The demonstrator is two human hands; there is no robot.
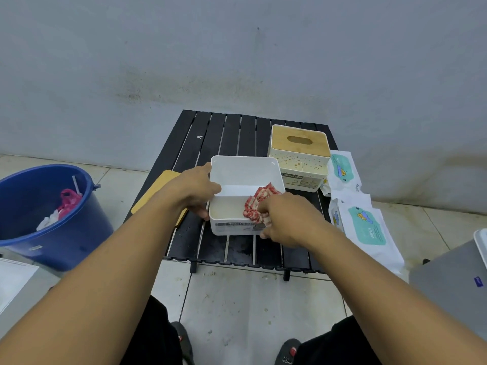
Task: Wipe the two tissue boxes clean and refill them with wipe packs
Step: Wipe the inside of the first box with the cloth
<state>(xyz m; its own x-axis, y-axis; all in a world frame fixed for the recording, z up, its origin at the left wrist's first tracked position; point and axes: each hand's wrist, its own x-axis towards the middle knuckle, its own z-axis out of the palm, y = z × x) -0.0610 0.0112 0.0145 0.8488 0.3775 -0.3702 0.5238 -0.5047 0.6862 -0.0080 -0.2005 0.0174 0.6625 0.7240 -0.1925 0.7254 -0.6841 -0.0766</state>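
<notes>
Open tissue box [246, 177]: white plastic, rectangular with rounded corners, lid off, standing near the middle of the table [210, 133]; we see a smooth pale interior holding only the cloth, and a label strip reading "TISSUE HOLDER" on its near wall

Cloth [259, 204]: red-and-white patterned fabric, bunched, pressed against the inside right corner of the open box and draped over its near rim

Right hand [287, 218]: our fingers are curled tight around the cloth at the box's near right corner

Left hand [196, 191]: our fingers clasp the box's left wall, thumb over the rim

Second tissue box [299, 164]: white with speckled brownish marks, same label, standing just beyond and right of the open one; closed by a flat bamboo lid [300, 142] with an oval slot

Loose lid [158, 192]: light wood, flat, rounded corner, lying on the table's left edge, partly under our left forearm

Wipe packs [365, 225]: soft white pouches with teal printed panels, lying along the right of the table, one farther, others nearer

Table: low, black slats, wet patches near us

Bucket [87, 219]: blue, round, on the tiled floor to the left; holds a pink bag and white scraps
</notes>
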